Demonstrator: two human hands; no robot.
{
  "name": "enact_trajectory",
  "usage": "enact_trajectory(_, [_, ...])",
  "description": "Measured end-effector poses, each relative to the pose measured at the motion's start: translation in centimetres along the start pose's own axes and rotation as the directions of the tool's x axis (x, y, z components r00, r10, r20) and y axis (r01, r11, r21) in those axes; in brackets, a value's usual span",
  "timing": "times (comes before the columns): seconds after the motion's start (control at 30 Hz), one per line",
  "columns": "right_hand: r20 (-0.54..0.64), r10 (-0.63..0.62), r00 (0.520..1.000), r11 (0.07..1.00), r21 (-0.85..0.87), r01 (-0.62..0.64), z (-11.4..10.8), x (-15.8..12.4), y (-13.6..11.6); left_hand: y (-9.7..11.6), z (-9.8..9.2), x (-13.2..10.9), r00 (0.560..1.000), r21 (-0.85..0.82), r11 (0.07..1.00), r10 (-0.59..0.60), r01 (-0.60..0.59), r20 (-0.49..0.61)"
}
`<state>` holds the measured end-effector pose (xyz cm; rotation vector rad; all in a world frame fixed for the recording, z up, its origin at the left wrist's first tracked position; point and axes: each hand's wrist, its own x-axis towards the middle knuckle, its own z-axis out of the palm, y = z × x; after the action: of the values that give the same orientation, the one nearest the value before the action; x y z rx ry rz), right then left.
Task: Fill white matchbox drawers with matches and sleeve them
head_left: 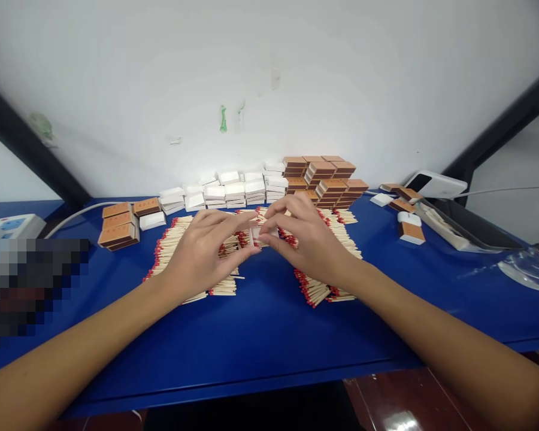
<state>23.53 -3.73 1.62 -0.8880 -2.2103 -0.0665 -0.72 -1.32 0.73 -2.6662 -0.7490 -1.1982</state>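
Between my two hands is a small white matchbox tray [255, 234], partly covered by my fingers. My left hand [204, 248] is closed on its left end with thumb and fingers, and some red-tipped matches show inside that grip. At the other end, my right hand [303, 230] pinches the tray between bent fingers and thumb. Loose matches lie under and around both hands, in a left pile [168, 248] and a right pile [317, 287]. How full the tray is cannot be made out.
White matchbox trays [245, 188] are stacked along the wall, beside brown-orange matchboxes [332, 179]. More matchboxes [119, 226] stand at the left. A white device [435, 184], a black tray [471, 230] and clear plastic [534, 263] are on the right of the blue table [251, 341].
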Motion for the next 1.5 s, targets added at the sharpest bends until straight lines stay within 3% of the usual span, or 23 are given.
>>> enact_trajectory(0.13, [0.013,0.012,1.000,1.000,-0.025,-0.012,-0.3,-0.2,0.5,-0.3,0.0,0.0,0.997,-0.031,0.997,-0.072,0.072,0.017])
enact_trajectory(0.37, [0.149,0.004,0.989,0.996,0.087,-0.017,-0.7,-0.2,0.8,-0.5,0.2,-0.4,0.995,0.005,0.997,0.080,-0.080,0.056])
enact_trajectory(0.73, [0.263,-0.019,0.965,0.996,0.094,-0.006,-1.0,-0.5,1.0,-0.4,0.2,-0.5,0.995,-0.031,0.997,0.072,-0.070,0.073])
enact_trajectory(1.13, [0.282,-0.048,0.958,0.999,0.036,0.039,-1.0,-0.5,0.6,-0.4,0.1,-0.4,0.993,-0.020,0.996,0.084,-0.082,0.082])
enact_trajectory(1.5, [0.220,-0.073,0.973,0.997,-0.016,0.078,-0.9,-0.5,0.6,-0.2,0.1,-0.5,0.992,-0.022,0.997,0.072,-0.070,0.104])
